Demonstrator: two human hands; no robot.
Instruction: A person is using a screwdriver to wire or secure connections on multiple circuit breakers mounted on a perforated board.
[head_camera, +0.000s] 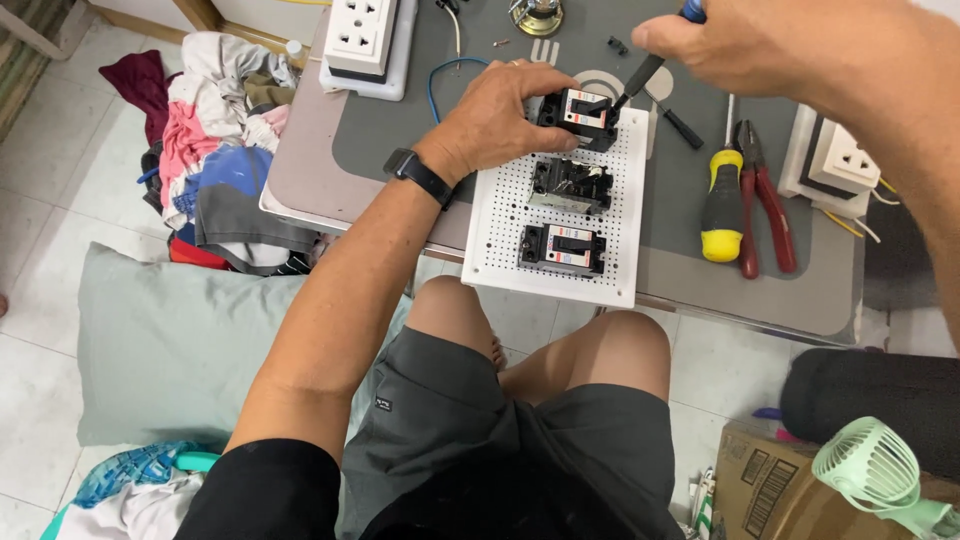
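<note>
Black breaker (580, 112) gripped under left hand (497, 112), right hand (745, 45) clasping screwdriver (648, 68) on it.

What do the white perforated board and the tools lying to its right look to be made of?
The white perforated board looks like matte plastic: uniform white, with an even grid of small holes. The yellow-handled screwdriver seems to have a glossy plastic or rubber handle with black bands and a thin metal shaft. The red-handled pliers show dark, dull metal at the head, with smooth red sleeves, probably plastic-coated.

desk right: yellow-handled screwdriver (722, 208), red pliers (765, 205), white socket (846, 158)
desk far left: white outlet block (361, 38)
floor left: clothes pile (225, 150)
floor right: green fan (872, 468)
</note>
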